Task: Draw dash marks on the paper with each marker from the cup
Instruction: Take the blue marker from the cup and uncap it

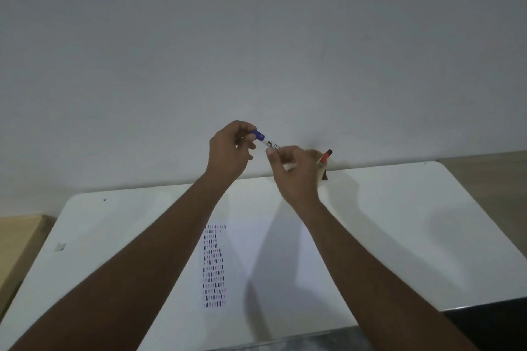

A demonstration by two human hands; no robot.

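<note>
Both hands are raised above the far edge of the white table (399,222). My left hand (228,151) pinches the blue cap (259,135) of a white-barrelled marker (272,144). My right hand (293,171) grips the barrel of that marker. Whether the cap is on or coming off is unclear. Behind my right hand stands the cup (323,172), mostly hidden, with a red marker (325,157) sticking out of it. The paper (256,251) lies below my arms, with a column of several rows of blue, red and dark dashes (214,265) on its left part.
A grey-white wall fills the upper view right behind the table. A wooden surface (20,239) sits off the table's left edge. Dark floor or furniture (490,325) shows past the table's near right corner.
</note>
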